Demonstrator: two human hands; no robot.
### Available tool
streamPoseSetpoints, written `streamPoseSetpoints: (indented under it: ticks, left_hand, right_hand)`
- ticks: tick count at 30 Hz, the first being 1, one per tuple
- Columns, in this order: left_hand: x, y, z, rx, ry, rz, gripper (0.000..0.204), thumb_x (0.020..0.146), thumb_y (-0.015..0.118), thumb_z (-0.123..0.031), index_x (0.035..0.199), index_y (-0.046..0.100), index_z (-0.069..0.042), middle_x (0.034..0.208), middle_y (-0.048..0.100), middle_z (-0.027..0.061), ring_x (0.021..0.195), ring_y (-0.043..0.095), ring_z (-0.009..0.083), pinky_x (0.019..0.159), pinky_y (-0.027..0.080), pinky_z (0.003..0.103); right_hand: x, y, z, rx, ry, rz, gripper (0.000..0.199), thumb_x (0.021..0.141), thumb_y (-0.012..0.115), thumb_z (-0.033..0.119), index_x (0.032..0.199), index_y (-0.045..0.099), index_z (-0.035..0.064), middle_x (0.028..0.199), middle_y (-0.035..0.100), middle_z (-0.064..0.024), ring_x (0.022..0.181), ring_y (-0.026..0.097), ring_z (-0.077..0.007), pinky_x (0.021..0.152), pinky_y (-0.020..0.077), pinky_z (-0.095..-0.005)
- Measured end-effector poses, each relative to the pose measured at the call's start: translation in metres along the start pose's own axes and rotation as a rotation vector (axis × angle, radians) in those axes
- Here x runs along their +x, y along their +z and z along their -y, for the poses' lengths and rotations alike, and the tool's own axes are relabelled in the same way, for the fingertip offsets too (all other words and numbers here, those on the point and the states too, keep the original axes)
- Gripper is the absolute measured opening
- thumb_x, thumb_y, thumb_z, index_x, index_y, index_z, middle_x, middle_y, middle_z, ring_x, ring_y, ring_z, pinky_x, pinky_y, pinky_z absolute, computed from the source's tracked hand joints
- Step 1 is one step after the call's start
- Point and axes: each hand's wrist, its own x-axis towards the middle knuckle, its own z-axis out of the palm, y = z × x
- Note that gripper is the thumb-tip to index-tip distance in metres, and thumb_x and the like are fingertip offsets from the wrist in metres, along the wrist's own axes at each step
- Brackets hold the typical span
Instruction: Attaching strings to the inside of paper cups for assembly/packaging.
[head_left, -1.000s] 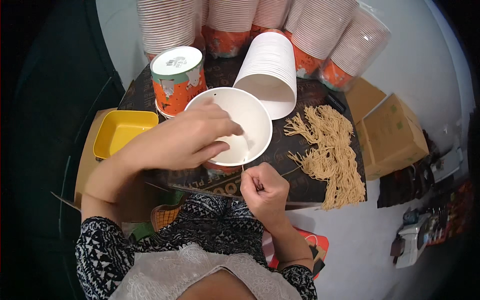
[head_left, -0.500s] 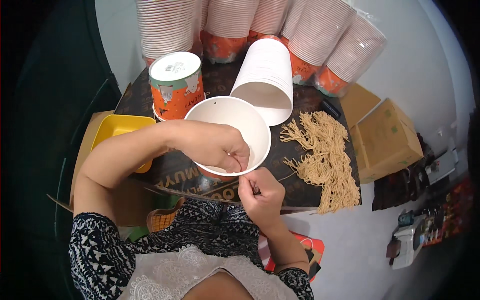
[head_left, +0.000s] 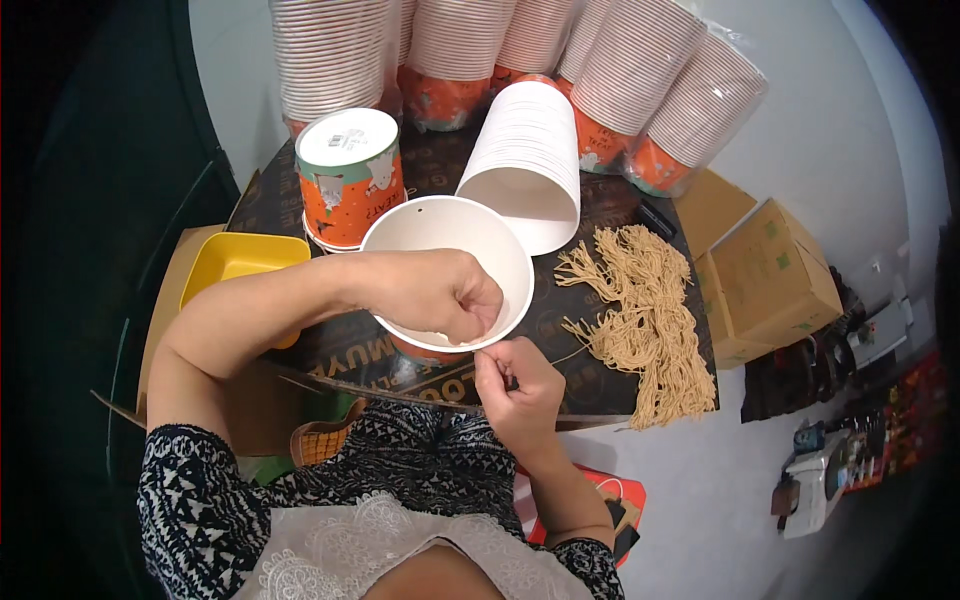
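Observation:
A paper bucket [head_left: 440, 225], white inside with a hole under its far rim, stands mouth up at the table's front edge. My left hand [head_left: 440, 295] reaches over the rim into it, fingers curled in a pinch by the near right wall. What those fingertips hold is hidden. Outside, just below the near right rim, my right hand [head_left: 522, 385] is closed with thumb and finger together against the bucket. A thin tan cord runs from this hand toward a pile of twisted tan cords [head_left: 650, 320] on the right.
An orange bucket [head_left: 352, 195] stands upside down at the left, beside white nested buckets [head_left: 520, 160] lying on their side. Bagged bucket stacks [head_left: 640, 65] line the back. A yellow tray [head_left: 235, 255] is at far left; cardboard boxes [head_left: 775, 275] are right of the table.
The view has shifted slightly. Inside the bucket, my left fingers have moved a little up and turned; my right hand keeps its pinch at the rim.

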Motion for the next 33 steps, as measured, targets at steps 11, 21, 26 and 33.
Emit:
streamPoseSetpoints:
  ticks: [11, 21, 26, 33]
  left_hand:
    - [-0.006, -0.004, -0.005, 0.011, -0.016, -0.046, 0.016, 0.09, 0.065, -0.01, 0.102, 0.07, 0.0, 0.087, 0.072, 0.0047, 0.08, 0.064, 0.0117, 0.076, 0.05, 0.028]
    - [0.004, -0.003, 0.001, -0.007, -0.035, 0.078, 0.008, 0.089, 0.065, -0.009, 0.09, 0.067, -0.001, 0.078, 0.067, 0.002, 0.074, 0.059, 0.0101, 0.071, 0.047, 0.028]
    - [0.007, -0.002, 0.0, -0.051, -0.033, 0.12, 0.006, 0.087, 0.064, -0.008, 0.086, 0.063, -0.002, 0.074, 0.062, -0.0015, 0.071, 0.054, 0.0083, 0.07, 0.044, 0.027]
    - [0.003, 0.0, 0.003, -0.072, -0.042, -0.014, 0.003, 0.083, 0.064, -0.005, 0.084, 0.062, -0.003, 0.075, 0.061, -0.0024, 0.073, 0.054, 0.0074, 0.069, 0.044, 0.026]
  right_hand:
    - [-0.001, 0.002, -0.002, 0.049, 0.011, -0.02, 0.009, 0.085, 0.069, -0.005, 0.087, 0.063, 0.0008, 0.069, 0.059, -0.0052, 0.056, 0.054, -0.0071, 0.051, 0.0436, -0.0245]
    - [-0.001, 0.007, 0.001, 0.123, 0.069, -0.05, 0.009, 0.085, 0.066, -0.006, 0.08, 0.061, 0.0, 0.065, 0.053, 0.0021, 0.058, 0.044, -0.002, 0.051, 0.0362, -0.0213]
    - [-0.002, 0.008, -0.002, 0.112, 0.052, -0.059, 0.009, 0.085, 0.066, -0.006, 0.081, 0.061, 0.0, 0.065, 0.053, 0.002, 0.057, 0.044, -0.0025, 0.051, 0.0365, -0.0215]
    - [-0.011, 0.008, -0.002, 0.165, 0.151, -0.05, 0.004, 0.09, 0.064, -0.005, 0.088, 0.063, -0.0014, 0.071, 0.057, 0.0041, 0.062, 0.046, -0.0002, 0.054, 0.0381, -0.0188]
